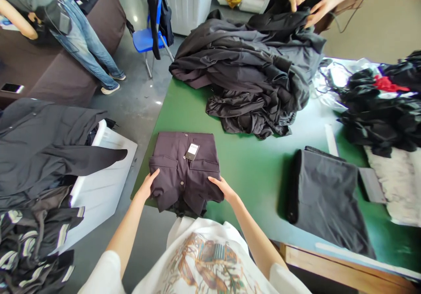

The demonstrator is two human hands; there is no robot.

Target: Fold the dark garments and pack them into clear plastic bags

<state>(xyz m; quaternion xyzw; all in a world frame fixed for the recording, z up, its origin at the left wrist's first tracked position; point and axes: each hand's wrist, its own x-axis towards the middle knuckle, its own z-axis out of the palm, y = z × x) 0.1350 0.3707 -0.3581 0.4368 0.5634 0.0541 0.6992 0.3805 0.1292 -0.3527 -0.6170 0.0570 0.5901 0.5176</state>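
A folded dark brown garment with snap buttons and a hang tag lies at the near left corner of the green table. My left hand grips its lower left edge, fingers curled under the fabric. On the lower right edge my right hand does the same, thumb on top. The garment's near end hangs over the table edge.
A heap of dark jackets fills the far table; another person's hands work on it. A folded grey stack lies right. Black clothes pile far right. A white bin with garments stands left. A blue chair and a standing person are beyond.
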